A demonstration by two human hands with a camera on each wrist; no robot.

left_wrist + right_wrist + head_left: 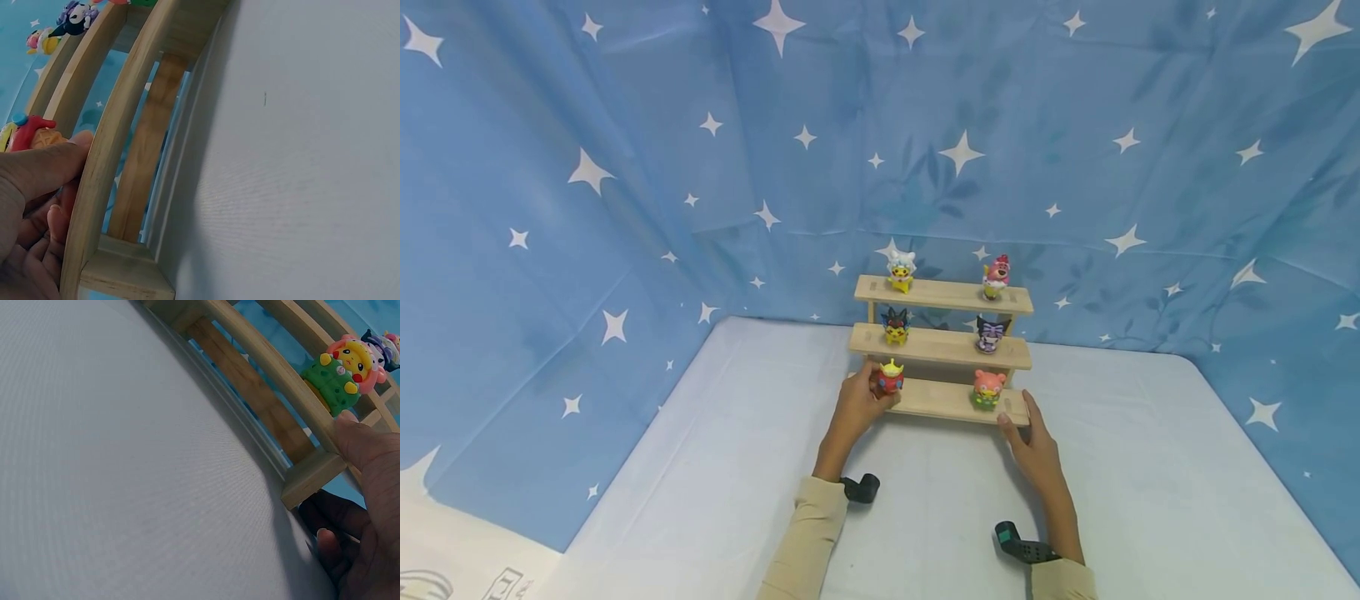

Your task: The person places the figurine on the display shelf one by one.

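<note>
A three-step wooden display shelf stands on the white-covered table. My left hand holds a small red figurine with a yellow top at the left end of the lowest step. In the left wrist view the thumb lies along the figurine's waffle-patterned base, close to the step's front edge. My right hand grips the right end of that step, its thumb on top and the other fingers curled beyond the end. Just beside that thumb sits a pink-hooded figurine with a green body.
On the middle step stand a black-eared yellow figurine and a purple-and-black one. The top step carries a white-hatted yellow figurine and a pink bear figurine. A blue star-patterned cloth hangs behind.
</note>
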